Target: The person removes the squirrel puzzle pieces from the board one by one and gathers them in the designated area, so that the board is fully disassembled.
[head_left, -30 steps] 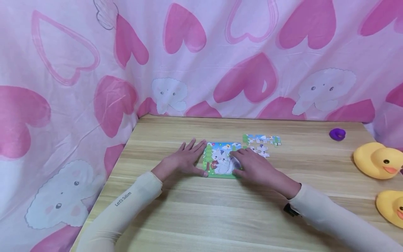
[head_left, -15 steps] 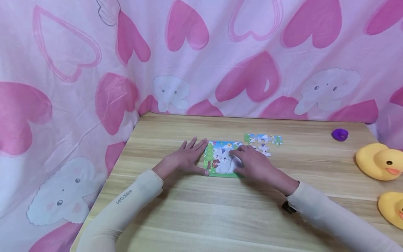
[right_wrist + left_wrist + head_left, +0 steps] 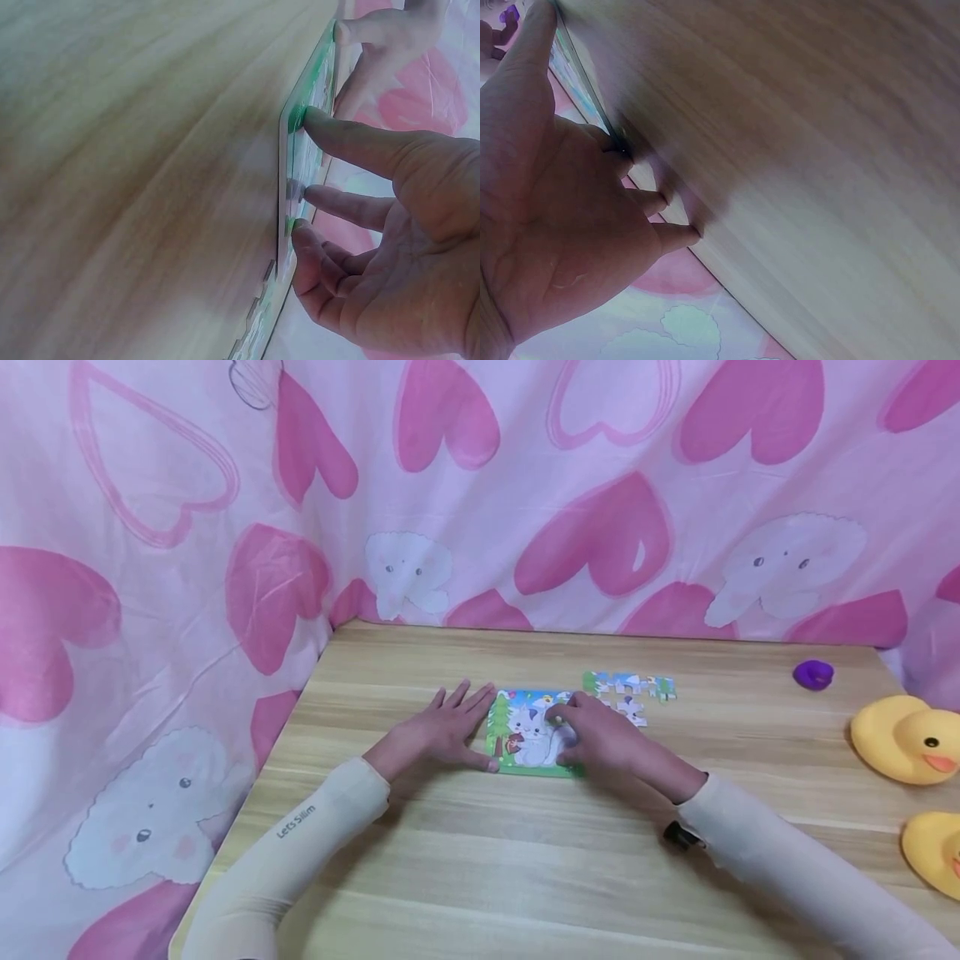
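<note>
A small square jigsaw puzzle (image 3: 528, 735) with a white cat picture lies flat on the wooden table (image 3: 525, 868). My left hand (image 3: 446, 735) lies flat beside the puzzle's left edge, fingers straight, and its thumb (image 3: 529, 45) touches the puzzle's near left corner. My right hand (image 3: 596, 739) covers the puzzle's right part, and its fingertips (image 3: 311, 116) press down on the picture. The puzzle (image 3: 300, 150) shows edge-on in the right wrist view. Loose puzzle pieces (image 3: 628, 685) lie just right of it, toward the far edge.
A purple small object (image 3: 813, 674) sits at the far right. Two yellow rubber ducks (image 3: 903, 739) (image 3: 933, 852) stand at the right edge. A pink heart-print cloth (image 3: 480, 493) hangs behind and to the left of the table.
Both hands stay on the puzzle in nearly the same pose. The head view has tilted slightly, so everything sits a little higher in the frame.
</note>
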A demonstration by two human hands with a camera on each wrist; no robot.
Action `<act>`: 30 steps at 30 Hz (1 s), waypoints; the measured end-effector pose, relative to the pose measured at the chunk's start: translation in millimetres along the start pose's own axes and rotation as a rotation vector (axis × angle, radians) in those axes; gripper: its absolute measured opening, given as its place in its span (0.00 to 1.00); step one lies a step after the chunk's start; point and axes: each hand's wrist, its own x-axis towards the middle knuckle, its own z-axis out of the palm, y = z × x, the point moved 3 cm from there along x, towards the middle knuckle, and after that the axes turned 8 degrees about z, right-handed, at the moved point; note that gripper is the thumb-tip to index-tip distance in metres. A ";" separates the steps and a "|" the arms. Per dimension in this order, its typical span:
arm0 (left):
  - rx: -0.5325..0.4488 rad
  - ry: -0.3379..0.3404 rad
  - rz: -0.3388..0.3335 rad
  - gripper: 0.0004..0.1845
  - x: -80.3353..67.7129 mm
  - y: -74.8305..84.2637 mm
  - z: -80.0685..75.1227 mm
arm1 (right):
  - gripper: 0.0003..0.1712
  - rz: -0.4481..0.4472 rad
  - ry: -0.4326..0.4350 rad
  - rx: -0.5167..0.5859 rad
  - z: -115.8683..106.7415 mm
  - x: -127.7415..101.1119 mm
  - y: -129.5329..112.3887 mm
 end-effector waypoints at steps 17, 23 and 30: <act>0.002 0.011 0.003 0.70 -0.1 2.0 -6.2 | 0.28 -0.094 -0.081 0.115 -8.5 12.3 12.6; -0.015 -0.001 -0.009 0.70 0.5 1.9 -3.9 | 0.26 -0.101 -0.057 0.132 -5.8 8.6 12.7; -0.018 -0.007 -0.017 0.71 0.5 2.4 -0.4 | 0.24 -0.094 -0.037 0.140 -1.5 4.8 10.9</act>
